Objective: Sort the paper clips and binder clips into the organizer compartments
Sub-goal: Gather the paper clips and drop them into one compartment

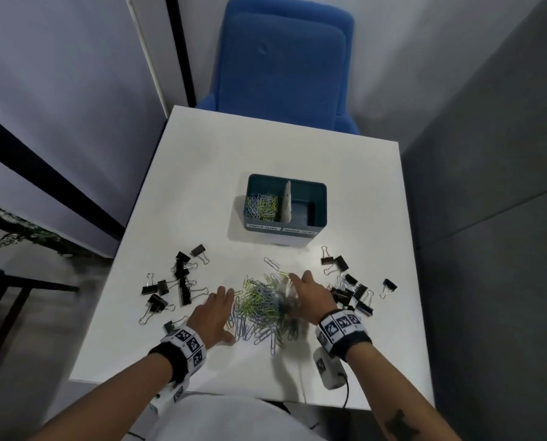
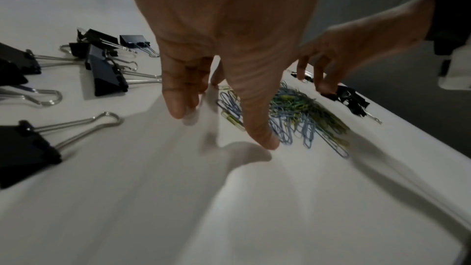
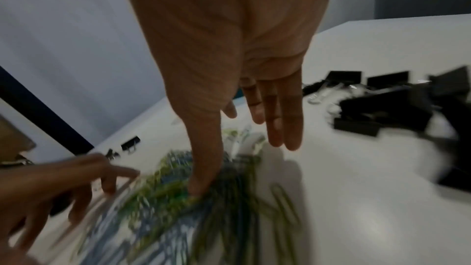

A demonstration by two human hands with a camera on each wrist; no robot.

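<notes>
A dark teal organizer (image 1: 321, 202) stands mid-table; its left compartment holds paper clips (image 1: 262, 205), and its right compartment (image 1: 302, 211) looks bare. A loose pile of green, blue and silver paper clips (image 1: 259, 307) (image 2: 300, 112) (image 3: 165, 209) lies near me. My left hand (image 1: 221, 308) (image 2: 221, 124) rests at the pile's left edge with its fingers straight. My right hand (image 1: 307, 291) (image 3: 239, 165) is over the pile's right side with fingers extended and the thumb touching clips; it is blurred. Black binder clips lie left (image 1: 176, 281) (image 2: 107, 72) and right (image 1: 348, 288) (image 3: 382, 112).
The white table (image 1: 265, 148) has a blue chair (image 1: 284, 65) behind its far edge. A white device with a cable (image 1: 329, 370) hangs under my right wrist near the front edge. Grey wall panels close in on both sides.
</notes>
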